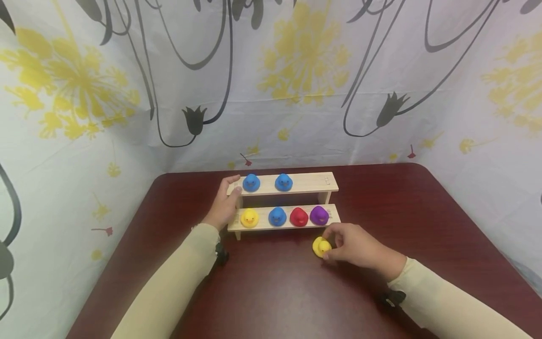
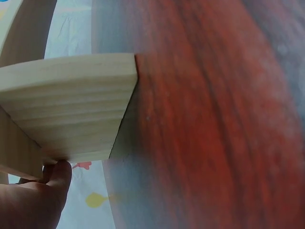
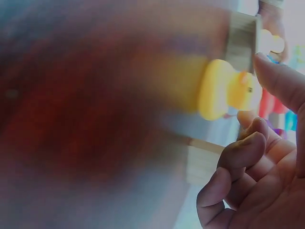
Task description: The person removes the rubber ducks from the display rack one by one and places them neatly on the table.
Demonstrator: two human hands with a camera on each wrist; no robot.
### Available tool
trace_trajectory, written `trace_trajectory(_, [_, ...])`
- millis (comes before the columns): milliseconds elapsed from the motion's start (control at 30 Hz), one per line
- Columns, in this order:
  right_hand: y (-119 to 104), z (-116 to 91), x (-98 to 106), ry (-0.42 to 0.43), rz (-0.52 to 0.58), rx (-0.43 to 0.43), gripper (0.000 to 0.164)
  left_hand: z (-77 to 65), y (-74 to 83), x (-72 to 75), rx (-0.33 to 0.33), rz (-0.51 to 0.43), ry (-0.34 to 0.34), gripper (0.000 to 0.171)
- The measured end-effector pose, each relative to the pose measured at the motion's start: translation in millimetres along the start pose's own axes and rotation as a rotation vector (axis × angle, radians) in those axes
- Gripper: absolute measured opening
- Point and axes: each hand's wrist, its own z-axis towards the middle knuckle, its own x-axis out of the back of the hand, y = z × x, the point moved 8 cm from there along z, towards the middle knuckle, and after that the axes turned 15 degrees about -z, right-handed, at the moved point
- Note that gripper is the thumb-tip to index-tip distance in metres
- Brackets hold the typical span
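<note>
A two-step wooden stand point(image 1: 305, 183) rests on the table. My left hand point(image 1: 222, 205) grips the left end of its upper step; in the left wrist view the thumb point(image 2: 61, 179) lies against the wood. Two blue rubber ducks point(image 1: 251, 182) sit on that step. Along the lower step stand a yellow duck point(image 1: 250, 218), a blue duck point(image 1: 277, 216), a red duck point(image 1: 298, 217) and a purple duck point(image 1: 319, 215). Another yellow rubber duck point(image 1: 322, 247) is on the table before the stand's right end. My right hand point(image 1: 353, 245) has thumb and forefinger spread around its head point(image 3: 245, 90).
The dark red table point(image 1: 279, 292) has rounded far corners. A patterned white cloth point(image 1: 262, 117) hangs behind the table and along its sides. Each sleeve has a dark wrist device point(image 1: 395, 297) under it.
</note>
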Motion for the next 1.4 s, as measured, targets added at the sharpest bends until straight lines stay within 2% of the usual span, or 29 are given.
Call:
trace_trajectory(333, [-24,-2,46,0.083,0.012,0.04,0.036,0.2,-1.8,0.7,0.016,0.013,0.009,0.042])
trace_trajectory(533, [-31,11,69,0.136,0.028,0.043,0.037,-0.3,-1.0,1.4,0.017,0.012,0.008,0.043])
trace_trajectory(733, [-32,28,76,0.135,0.076,-0.013,0.037,0.0,-1.7,1.3,0.02,0.003,0.009,0.043])
trace_trajectory(933, [-40,40,82,0.188,0.051,0.014,0.034,-0.9,-1.8,1.2,0.022,0.003,0.015,0.042])
trace_trajectory(1200, [-48,54,83,0.167,0.061,-0.012,0.045,-0.6,-1.9,1.3,0.017,0.0,0.01,0.042])
trace_trajectory(1400, [-52,66,85,0.197,0.053,0.008,0.045,0.9,-3.3,0.9,0.013,0.006,0.001,0.043])
